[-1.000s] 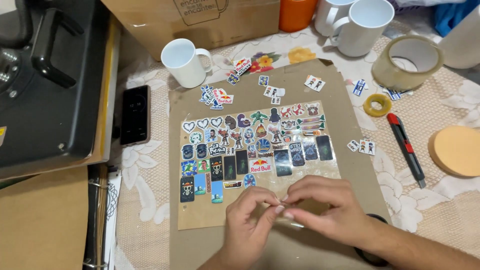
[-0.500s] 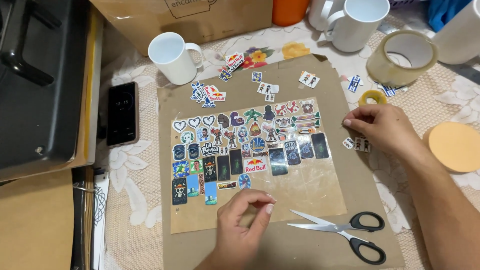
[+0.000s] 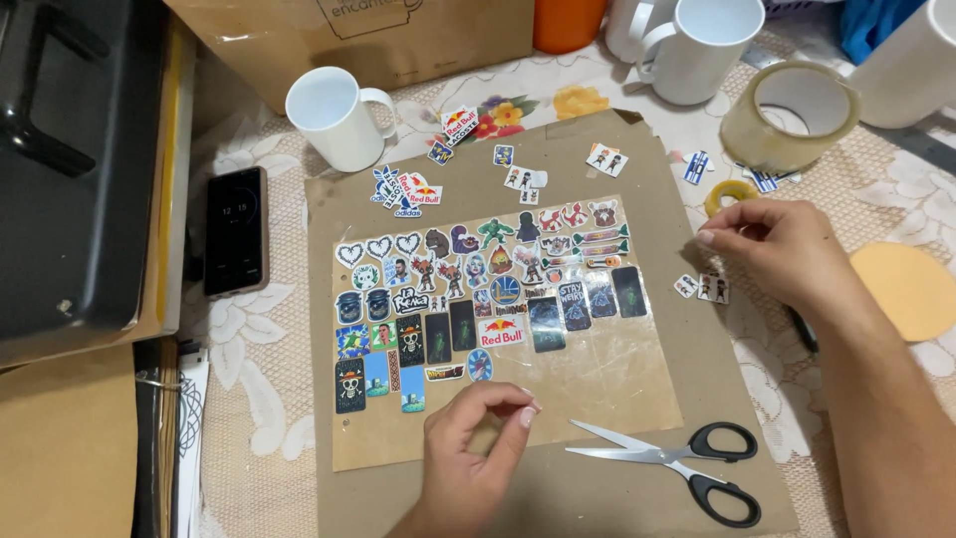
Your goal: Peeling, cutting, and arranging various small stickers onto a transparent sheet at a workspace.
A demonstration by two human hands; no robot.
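Cardboard point(image 3: 697, 418) fills frame centre, sticker sheet point(image 3: 498, 309) on it. Right hand point(image 3: 787, 249) at right edge, fingers loosely curled, empty, above loose stickers point(image 3: 702, 287). Left hand point(image 3: 478, 438) lower centre, fingertips pinched, contents unclear. Scissors point(image 3: 677, 463) lie free, lower right.

Brown cardboard box point(image 3: 329, 40) top centre, dark lit phone screen point(image 3: 235, 229) left

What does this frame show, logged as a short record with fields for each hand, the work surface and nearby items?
left hand: fingers pinched; whether they hold anything cannot be told
right hand: raised above small cut-outs at the board's right edge
surface: brown cardboard sheet with rows of stickers under clear film
scissors: lying open on the cardboard, untouched
nearby: white mug, phone, tape roll
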